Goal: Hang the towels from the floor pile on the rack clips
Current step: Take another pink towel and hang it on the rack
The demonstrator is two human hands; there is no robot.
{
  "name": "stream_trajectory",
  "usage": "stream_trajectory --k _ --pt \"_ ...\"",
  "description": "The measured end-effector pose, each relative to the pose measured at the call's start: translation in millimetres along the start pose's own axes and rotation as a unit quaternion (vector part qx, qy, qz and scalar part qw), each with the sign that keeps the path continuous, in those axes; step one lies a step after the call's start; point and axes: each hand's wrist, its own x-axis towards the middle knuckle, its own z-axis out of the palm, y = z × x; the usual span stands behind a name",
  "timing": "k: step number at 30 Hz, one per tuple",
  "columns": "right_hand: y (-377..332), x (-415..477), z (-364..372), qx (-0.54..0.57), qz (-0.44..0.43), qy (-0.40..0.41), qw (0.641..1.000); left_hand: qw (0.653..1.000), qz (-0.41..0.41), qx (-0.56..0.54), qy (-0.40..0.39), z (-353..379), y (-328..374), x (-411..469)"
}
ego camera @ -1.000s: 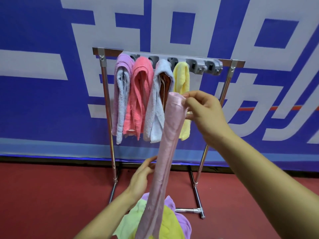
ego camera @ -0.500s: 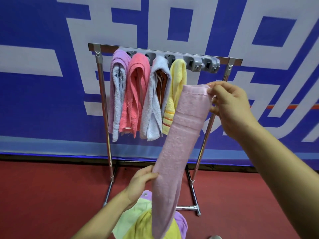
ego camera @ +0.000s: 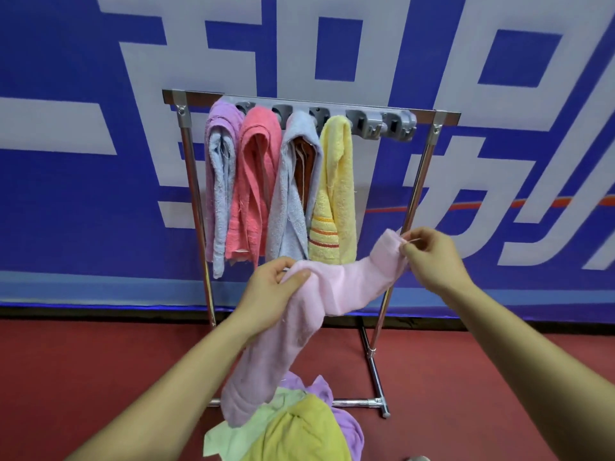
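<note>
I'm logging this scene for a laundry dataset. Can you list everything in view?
banner: one, blue and white, at the back
floor: one, red, below
rack: one, chrome, before the banner
clip strip: one, grey, on the rack's top bar; right-end clips empty
hanging towels: four, purple, coral, pale blue, yellow, left to right on the clips
pink towel: one, pale pink, before the rack
floor pile: one, pale green, yellow-green and purple towels, at the rack's foot
left hand: grips the pink towel partway along
right hand: fingers pinch its upper end
</note>
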Motion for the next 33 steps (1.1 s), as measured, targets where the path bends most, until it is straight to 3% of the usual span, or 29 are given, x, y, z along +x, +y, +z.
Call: stream_trajectory --k 6,9,12,23,28,33 --pt "6.6 -6.8 11.0 -0.14 0.009 -0.125 0.982 0.999 0.018 0.042 -0.007 -2.9 27.2 12.4" --pt "-13.4 -15.5 18.0 -0.034 -0.076 -0.162 0.983 0.996 0.02 0.072 -0.042 0.2 36.8 15.7" --pt "-41.8 -30.7 36.0 0.111 -0.126 -0.226 0.96 0.994 0.021 0.066 -0.081 8.1 43.0 11.2" --pt "-61.3 -47.8 57.0 0.119 -0.115 -0.376 0.912 0.996 -0.023 -0.044 -0.07 -7.9 36.3 -18.1" --pt "-63.8 -45.4 53.3 0.121 -0.135 -0.375 0.909 0.997 -0.017 -0.045 -0.056 -9.1 26.5 -23.9" --pt "-69.5 -30.8 40.1 0.197 -0.116 -0.277 0.933 0.995 -0.012 -0.029 -0.09 -9.1 12.4 -30.6"
